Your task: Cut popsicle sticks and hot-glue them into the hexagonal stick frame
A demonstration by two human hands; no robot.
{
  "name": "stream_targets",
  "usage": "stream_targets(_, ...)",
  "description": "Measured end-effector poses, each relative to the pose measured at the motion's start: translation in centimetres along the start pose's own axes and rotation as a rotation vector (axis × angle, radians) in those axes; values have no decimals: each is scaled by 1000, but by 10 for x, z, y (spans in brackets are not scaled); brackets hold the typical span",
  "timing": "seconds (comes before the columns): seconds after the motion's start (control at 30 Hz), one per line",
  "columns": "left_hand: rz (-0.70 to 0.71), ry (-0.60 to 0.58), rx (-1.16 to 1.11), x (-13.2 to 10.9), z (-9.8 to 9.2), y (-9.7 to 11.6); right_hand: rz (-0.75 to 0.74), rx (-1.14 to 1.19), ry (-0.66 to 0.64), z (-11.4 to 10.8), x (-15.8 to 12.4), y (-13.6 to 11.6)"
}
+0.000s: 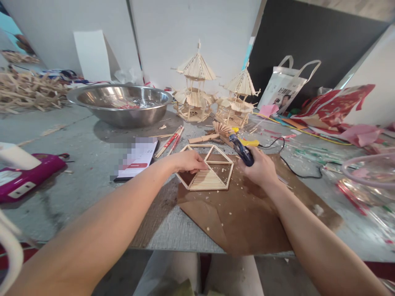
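Observation:
A flat octagonal frame of pale wooden sticks (228,176) lies on brown paper (253,213). Its front triangular section (207,182) is filled with parallel sticks. My left hand (191,161) is over the left side of the frame, its fingers pinched together at the tip of the filled section; whatever they hold is too small to make out. My right hand (261,166), to the right of the frame, is wrapped round a dark cutting tool (241,150) that points up and to the left.
Two stick pagodas (197,82) (240,96) stand at the back, beside a steel basin (123,107). A phone-like tablet (140,158) lies left of the frame. Farther out are a purple power strip (33,172), a yellow-handled tool (249,142), a black cord and a white bag (279,88).

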State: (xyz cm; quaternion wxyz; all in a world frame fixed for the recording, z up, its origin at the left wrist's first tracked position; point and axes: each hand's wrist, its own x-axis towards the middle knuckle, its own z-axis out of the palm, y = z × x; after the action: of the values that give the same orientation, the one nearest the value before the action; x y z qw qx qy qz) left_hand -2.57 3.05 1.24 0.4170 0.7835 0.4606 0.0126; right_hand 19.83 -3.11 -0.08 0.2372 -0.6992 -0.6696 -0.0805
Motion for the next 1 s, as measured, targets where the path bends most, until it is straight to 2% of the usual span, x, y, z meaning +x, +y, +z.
stream_targets(0.2,22,-19,-20,3,0,-4,2,-3,0,1,0,1)
stream_targets(0.67,-16,1,-9,1,1,1,9,-7,-2,-1,3,5)
stream_targets(0.9,-30,56,58,1,2,4,113,-120,-124,-16,14,23)
stream_targets(1.0,-10,79,53,-1,1,5,221,-166,-140,-20,19,39)
